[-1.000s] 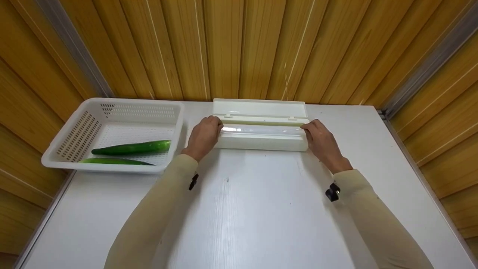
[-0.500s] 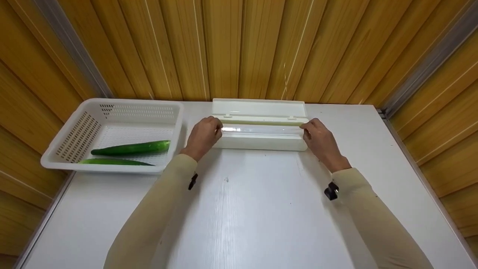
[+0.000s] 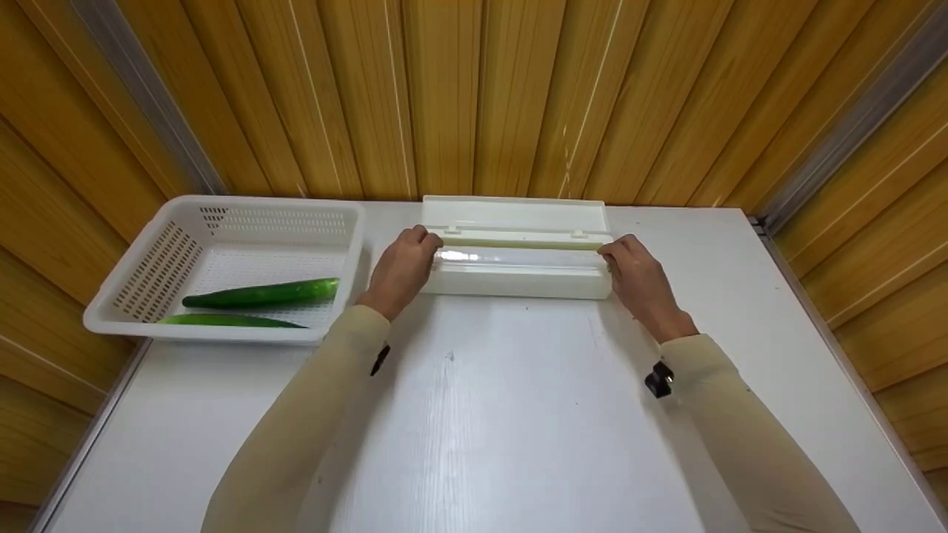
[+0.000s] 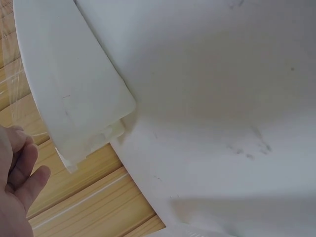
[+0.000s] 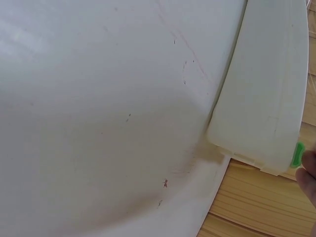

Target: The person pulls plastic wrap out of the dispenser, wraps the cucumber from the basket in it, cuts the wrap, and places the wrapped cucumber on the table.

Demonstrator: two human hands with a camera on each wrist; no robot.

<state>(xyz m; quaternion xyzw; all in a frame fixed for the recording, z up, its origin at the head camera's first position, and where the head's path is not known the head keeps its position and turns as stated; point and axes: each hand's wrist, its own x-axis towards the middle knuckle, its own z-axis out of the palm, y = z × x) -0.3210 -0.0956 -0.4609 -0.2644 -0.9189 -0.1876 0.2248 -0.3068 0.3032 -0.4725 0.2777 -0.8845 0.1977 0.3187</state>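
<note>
A white cling film dispenser (image 3: 511,285) lies at the back of the table with its lid (image 3: 518,215) flipped back. Clear, shiny cling film (image 3: 533,257) stretches across its top between both hands. My left hand (image 3: 404,270) pinches the film at the left end; in the left wrist view the thin sheet (image 4: 17,98) runs from the fingertips along the box. At the opposite end, my right hand (image 3: 643,281) pinches the film's right corner. The right wrist view shows its fingers (image 5: 308,185) only partly, beside a small green piece (image 5: 298,154) at the box end.
To the left, a white perforated basket (image 3: 355,259) holds two green cucumbers (image 3: 259,294), one partly hidden by the front rim. A wood-look panel wall (image 3: 511,96) rises right behind the white table (image 3: 511,414).
Both hands stay at the dispenser's ends with the film between them. Only slight shifts of the left fingers show.
</note>
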